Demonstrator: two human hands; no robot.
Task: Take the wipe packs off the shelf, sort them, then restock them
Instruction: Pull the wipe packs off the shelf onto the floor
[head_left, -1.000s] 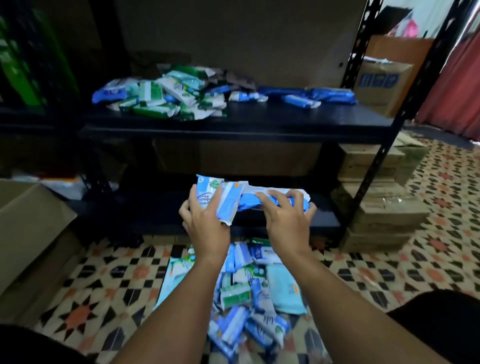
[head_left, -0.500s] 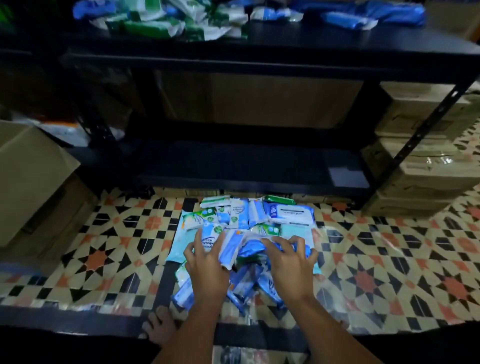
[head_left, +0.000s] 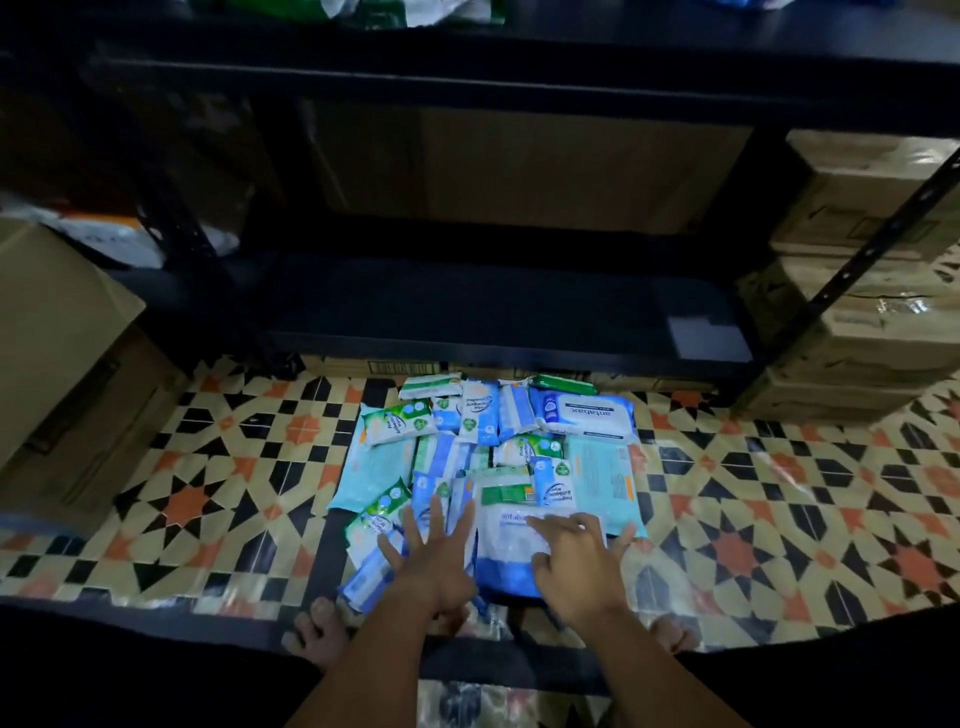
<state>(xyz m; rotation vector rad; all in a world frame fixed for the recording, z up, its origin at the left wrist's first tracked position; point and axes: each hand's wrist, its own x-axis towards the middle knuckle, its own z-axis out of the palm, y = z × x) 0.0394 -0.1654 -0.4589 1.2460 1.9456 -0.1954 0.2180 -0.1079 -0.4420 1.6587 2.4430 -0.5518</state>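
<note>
A heap of wipe packs (head_left: 488, 457) in blue, green and white lies on the patterned floor in front of the black shelf (head_left: 467, 322). My left hand (head_left: 431, 556) is spread flat with straight fingers over the packs at the heap's near left. My right hand (head_left: 576, 561) lies on a large white and blue pack (head_left: 506, 540) at the near edge, fingers spread. Neither hand grips anything. A big white pack with blue print (head_left: 587, 413) sits at the far right of the heap. More packs (head_left: 415, 10) show at the top on the upper shelf board.
The lower shelf board holds only a pale label (head_left: 709, 338) at its right end. Stacked cardboard boxes (head_left: 862, 291) stand to the right, a large box (head_left: 57, 353) to the left. My bare feet (head_left: 317, 634) rest on the floor just behind the heap.
The bundle of packs that both hands held has come down onto the floor heap and been let go. Both hands now lie flat and open. The view has tilted further down.
</note>
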